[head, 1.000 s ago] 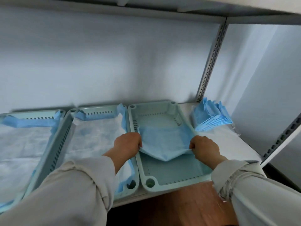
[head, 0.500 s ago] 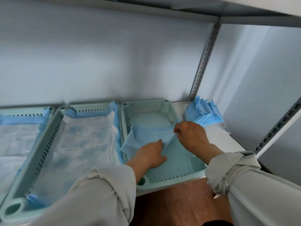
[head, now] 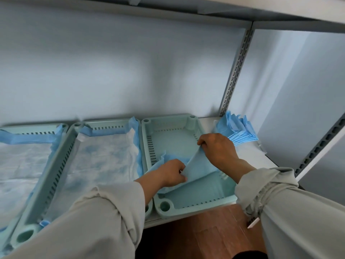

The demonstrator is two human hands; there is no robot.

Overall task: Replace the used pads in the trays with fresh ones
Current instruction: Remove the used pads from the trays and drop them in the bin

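— Blue pad (head: 197, 170) lies half unfolded in the right tray (head: 188, 207); left hand (head: 172, 172) pinches one layer, right hand (head: 217, 149) grips another.

— Around it?

— Two lined trays (head: 61, 161) on the left, a stack of pads (head: 237, 130) by the shelf post (head: 234, 71). Half a second ago the left hand pressed flat; now it pinches.

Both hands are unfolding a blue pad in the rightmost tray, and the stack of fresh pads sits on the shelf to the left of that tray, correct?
Not quite. The head view shows the stack of fresh pads on the shelf to the right of the rightmost tray, by the upright. The rest holds: the left hand and right hand both grip the blue pad in that tray.
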